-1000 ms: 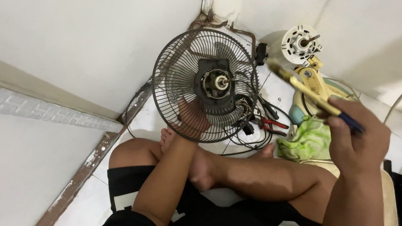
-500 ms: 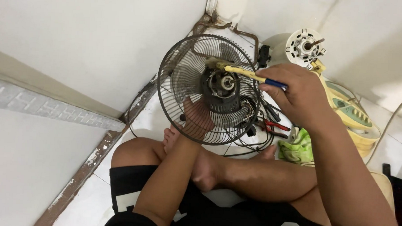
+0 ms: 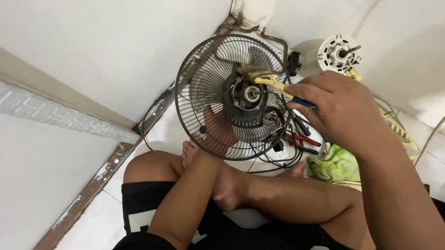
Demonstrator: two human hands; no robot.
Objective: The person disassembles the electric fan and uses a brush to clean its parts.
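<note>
Head view: left hand (image 3: pixel 217 132) grips the fan grille (image 3: pixel 199 85) to steady it; right hand (image 3: pixel 331 111) fingers closed around a brush (image 3: pixel 268 80) at the motor (image 3: pixel 247 97).

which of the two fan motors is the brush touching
The dark motor mounted in the wire fan guard. The right hand holds the brush against its top edge. The white motor sits apart by the wall, untouched.

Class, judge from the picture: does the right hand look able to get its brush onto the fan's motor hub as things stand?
Probably yes. The right hand holds the brush just above the motor hub, with no front guard over it. The left hand grips the rear grille from behind.
</note>
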